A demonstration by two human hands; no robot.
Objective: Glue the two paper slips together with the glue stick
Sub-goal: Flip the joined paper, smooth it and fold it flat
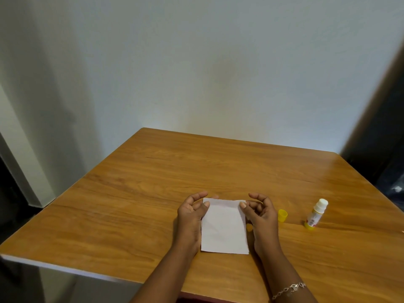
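White paper [224,226] lies flat on the table [153,193], near centre. Left hand [192,215] and right hand [261,215] flank it, fingers curled, each thumb pinching a far corner. Yellow cap [282,215] lies just right of the right hand. Uncapped glue stick [317,214] stands farther right.

No legible text found: the glue stick [316,215] carries a white label with a dark barcode-like block and red markings, all too small to read.
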